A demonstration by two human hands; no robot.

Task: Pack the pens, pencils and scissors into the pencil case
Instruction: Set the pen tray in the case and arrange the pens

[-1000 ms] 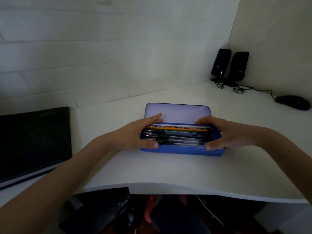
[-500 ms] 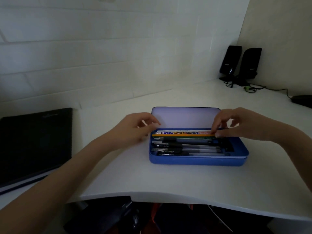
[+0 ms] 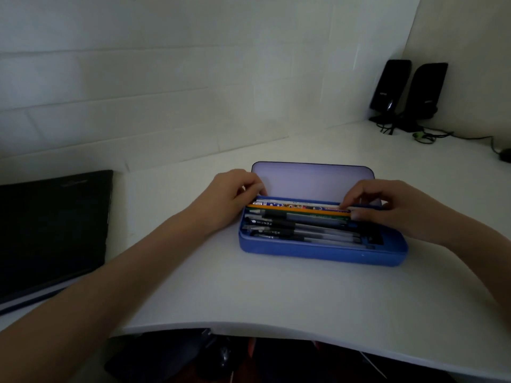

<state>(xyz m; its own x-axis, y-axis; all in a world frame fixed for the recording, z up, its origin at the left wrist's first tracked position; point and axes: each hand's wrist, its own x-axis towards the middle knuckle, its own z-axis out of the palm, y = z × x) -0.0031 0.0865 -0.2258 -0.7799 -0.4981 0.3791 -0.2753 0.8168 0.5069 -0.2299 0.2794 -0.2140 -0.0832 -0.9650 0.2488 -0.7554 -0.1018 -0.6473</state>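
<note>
A blue pencil case [image 3: 318,251] lies open on the white desk, its pale lid [image 3: 312,181] standing up at the back. Inside lie several black pens [image 3: 276,225], a green pen [image 3: 312,217], an orange pencil [image 3: 298,210] and a patterned pencil [image 3: 287,205] along the back wall. My left hand [image 3: 229,200] pinches the left end of the patterned pencil at the case's far left corner. My right hand [image 3: 392,208] has its fingertips closed on the right end. I cannot make out scissors among the dark things at the case's right end.
A closed black laptop [image 3: 49,230] lies at the left. Two black speakers [image 3: 409,89] stand in the far right corner with cables [image 3: 423,135] trailing to a mouse [image 3: 506,155] at the right edge. The desk's curved front edge [image 3: 276,330] is close to me.
Both hands left the case's sides and moved to the back row, onto the ends of the patterned pencil. Over the last half second they have barely moved.
</note>
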